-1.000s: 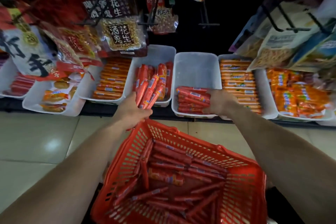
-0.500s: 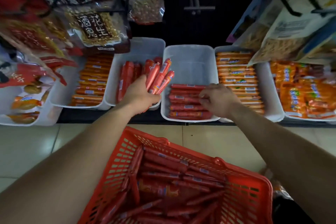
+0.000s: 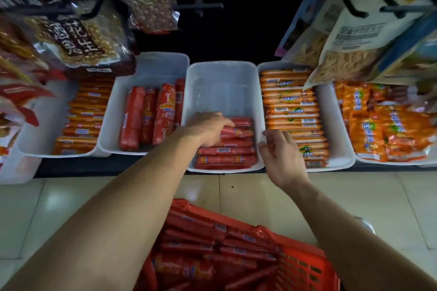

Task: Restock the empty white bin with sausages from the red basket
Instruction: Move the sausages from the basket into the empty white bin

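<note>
Basket first: the red basket [image 3: 305,264] lies on the near side of the white bin [image 3: 220,82], heaped with long red sausages [image 3: 196,227], and a strip of pale floor tiles [image 3: 248,196] runs between the two. Then the white bin itself: its far half is bare plastic, while its near half carries a stack of sausages [image 3: 227,159] lying crosswise, barcodes up. Against the bin's left wall sits a neighbour bin [image 3: 151,66] of fatter red packs [image 3: 165,113]. Against its right wall is another bin lined with orange packs [image 3: 293,104].

Now the hands! The left hand [image 3: 208,129] is inside the white bin, on top of the stack, fingers curled down around a few sausages. The right hand [image 3: 281,156] hovers at the bin's right rim, near corner, fingers loosely spread and slightly bent, holding nothing.
</note>
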### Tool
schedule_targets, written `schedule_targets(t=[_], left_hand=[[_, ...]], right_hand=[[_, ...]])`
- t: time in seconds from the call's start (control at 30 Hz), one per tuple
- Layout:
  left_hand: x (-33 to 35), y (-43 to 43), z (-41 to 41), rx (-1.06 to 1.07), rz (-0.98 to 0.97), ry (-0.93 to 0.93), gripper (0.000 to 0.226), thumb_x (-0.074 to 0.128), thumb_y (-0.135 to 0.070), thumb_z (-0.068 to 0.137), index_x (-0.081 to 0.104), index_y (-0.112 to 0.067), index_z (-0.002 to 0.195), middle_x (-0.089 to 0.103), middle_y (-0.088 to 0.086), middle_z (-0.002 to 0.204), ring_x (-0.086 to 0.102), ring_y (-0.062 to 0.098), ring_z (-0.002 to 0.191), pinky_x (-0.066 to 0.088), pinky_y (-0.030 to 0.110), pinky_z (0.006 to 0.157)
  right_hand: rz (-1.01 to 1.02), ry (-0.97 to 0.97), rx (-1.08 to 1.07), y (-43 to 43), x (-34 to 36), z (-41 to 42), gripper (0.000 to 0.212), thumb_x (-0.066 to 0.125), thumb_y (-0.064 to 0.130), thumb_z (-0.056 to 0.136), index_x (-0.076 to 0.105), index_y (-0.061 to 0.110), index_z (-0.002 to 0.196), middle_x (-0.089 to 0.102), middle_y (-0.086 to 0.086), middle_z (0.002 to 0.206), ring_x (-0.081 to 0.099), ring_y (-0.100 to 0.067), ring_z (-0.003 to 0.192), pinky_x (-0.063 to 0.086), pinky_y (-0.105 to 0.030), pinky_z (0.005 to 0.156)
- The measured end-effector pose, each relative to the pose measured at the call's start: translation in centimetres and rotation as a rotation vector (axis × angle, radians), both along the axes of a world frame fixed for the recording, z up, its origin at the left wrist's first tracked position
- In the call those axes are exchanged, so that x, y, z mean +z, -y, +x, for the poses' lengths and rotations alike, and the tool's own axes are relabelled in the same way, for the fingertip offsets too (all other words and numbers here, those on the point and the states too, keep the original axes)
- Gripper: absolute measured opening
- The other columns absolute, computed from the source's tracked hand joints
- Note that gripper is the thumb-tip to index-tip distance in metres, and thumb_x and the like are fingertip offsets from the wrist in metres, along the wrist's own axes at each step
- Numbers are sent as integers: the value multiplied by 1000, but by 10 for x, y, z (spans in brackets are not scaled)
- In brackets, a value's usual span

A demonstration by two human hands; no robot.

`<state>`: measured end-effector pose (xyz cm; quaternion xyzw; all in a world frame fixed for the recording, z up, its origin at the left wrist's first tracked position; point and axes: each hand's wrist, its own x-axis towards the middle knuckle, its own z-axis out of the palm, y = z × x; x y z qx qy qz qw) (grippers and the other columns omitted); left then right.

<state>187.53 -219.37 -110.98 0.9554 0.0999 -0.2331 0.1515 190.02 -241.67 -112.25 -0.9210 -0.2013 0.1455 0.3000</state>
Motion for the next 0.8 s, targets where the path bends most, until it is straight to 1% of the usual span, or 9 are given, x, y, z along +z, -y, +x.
schedule_targets(t=[0.07,0.13,0.2,0.27,0.33,0.43,0.57,0.7,0.8], left_hand=[[-11,3,0,4,-50,-3,69,68,-42,90,36,-37,151,34,-2,148,31,25,137,32,44,114],[-24,3,-1,62,-57,-26,82,57,-57,92,18,-26,158,16,-1,161,15,26,147,20,46,121],[-39,0,-2,96,30,-25,85,39,-65,96,3,-20,159,1,1,167,1,27,152,7,47,124],[-50,-2,2,95,99,-26,82,27,-66,97,-2,-21,159,-6,3,167,-7,29,153,-1,48,123],[-55,-2,9,109,104,-24,79,23,-66,98,-5,-25,159,-7,1,167,-9,30,152,-4,51,122],[-59,-3,20,131,118,-13,78,19,-68,97,-6,-28,158,-7,-1,166,-10,30,152,-3,54,121],[-62,0,20,127,150,35,71,15,-61,100,-6,-26,158,-5,0,167,-9,32,152,-1,55,121],[-63,4,-6,57,81,-1,69,15,-64,100,-13,-36,156,-19,-1,165,-16,32,151,-5,51,122],[-60,0,-6,61,107,-17,64,15,-60,101,-9,-38,157,-18,-2,165,-14,30,152,-5,51,122]], right_hand=[[-16,24,5,-6,-5,-2,48,51,39,98,45,20,142,50,-8,132,48,-30,119,42,-44,94],[-73,75,14,-10,-9,-7,59,44,47,99,34,19,149,46,-9,137,46,-30,122,42,-46,97],[-138,144,29,-11,-14,-12,62,37,51,100,28,19,152,45,-8,139,48,-30,123,44,-46,95],[-164,182,31,-12,-18,-15,62,35,51,100,25,20,153,45,-7,139,50,-30,121,47,-46,91],[-185,192,18,-13,-20,-15,63,35,52,100,25,20,153,46,-5,137,51,-29,118,49,-45,85],[-216,197,12,-15,-21,-16,64,34,53,99,24,20,153,47,-5,137,51,-28,118,50,-44,83],[-231,194,12,-16,-21,-16,65,33,55,99,22,21,153,46,-5,138,51,-28,119,50,-44,83],[-238,189,16,-17,-21,-16,68,32,57,98,22,20,154,45,-5,140,50,-28,122,50,-44,84],[-241,168,23,-17,-18,-16,71,33,60,96,19,21,154,43,-5,143,48,-26,125,49,-43,87]])
